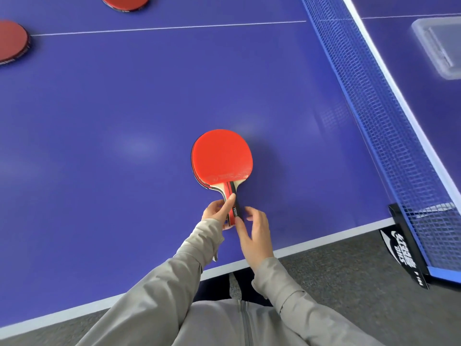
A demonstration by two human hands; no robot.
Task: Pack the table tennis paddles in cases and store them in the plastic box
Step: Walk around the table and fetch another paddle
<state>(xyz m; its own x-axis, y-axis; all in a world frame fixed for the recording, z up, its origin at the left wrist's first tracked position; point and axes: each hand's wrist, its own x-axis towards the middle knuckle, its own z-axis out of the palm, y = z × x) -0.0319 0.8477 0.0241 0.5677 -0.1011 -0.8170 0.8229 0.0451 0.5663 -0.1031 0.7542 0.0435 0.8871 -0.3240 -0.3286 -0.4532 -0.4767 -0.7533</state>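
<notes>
The left grip (pixel 216 213) is clenched round the handle of a stack of paddles (pixel 222 158), red face up, over the table (pixel 112 108) on the person's side of the net (pixel 374 108). The right grip (pixel 254 233) lays its thumb on that handle; its fingers are blurred, so I cannot tell whether it grasps. Far from the net lie 2 more: a red paddle (pixel 13 41) and another paddle (pixel 124 2). The plastic box (pixel 439 46) sits beyond the net.
</notes>
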